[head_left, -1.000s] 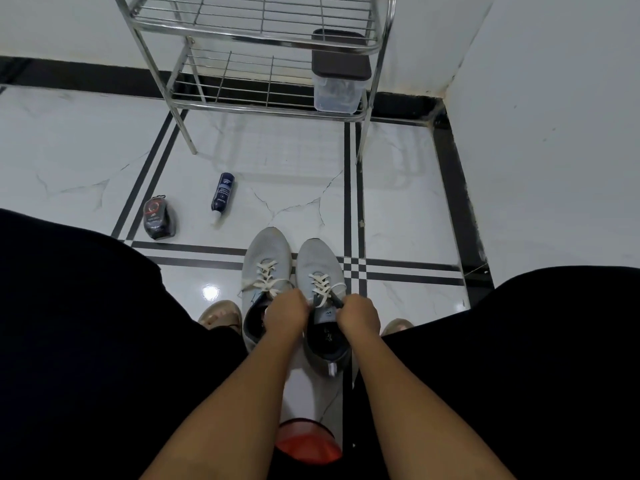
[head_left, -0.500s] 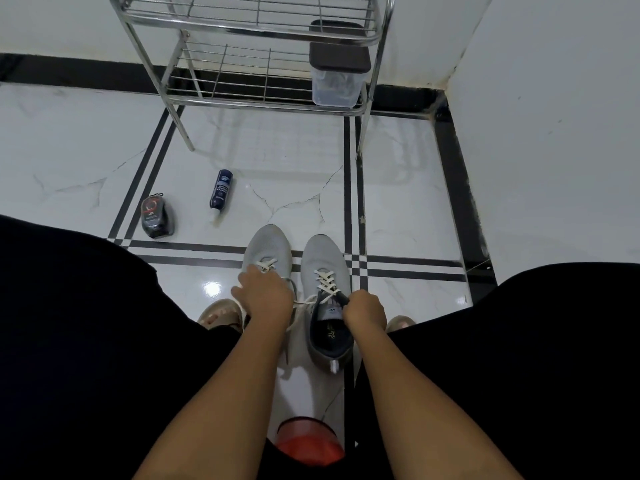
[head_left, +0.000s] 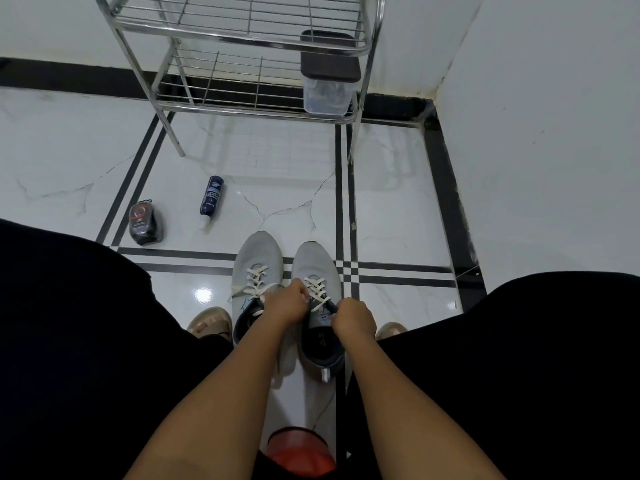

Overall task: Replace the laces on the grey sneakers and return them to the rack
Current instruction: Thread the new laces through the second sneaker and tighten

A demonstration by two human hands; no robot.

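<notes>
Two grey sneakers (head_left: 287,292) sit side by side on the tiled floor (head_left: 398,220) between the person's knees, toes toward the metal rack (head_left: 242,39); the left hand (head_left: 287,303) and right hand (head_left: 353,318) are both curled at the right sneaker's white lace (head_left: 317,289), apparently pinching its ends. A dark bottle (head_left: 211,199) and a small dark container (head_left: 143,223) lie on the floor to the left.

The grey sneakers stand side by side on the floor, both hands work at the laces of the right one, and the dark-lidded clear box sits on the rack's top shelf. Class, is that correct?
Not quite. The clear box sits on the bottom shelf of the rack, not the top; the head view shows it. The rest holds: the grey sneakers stand side by side, and the left hand and right hand work at the right one's laces.
</notes>
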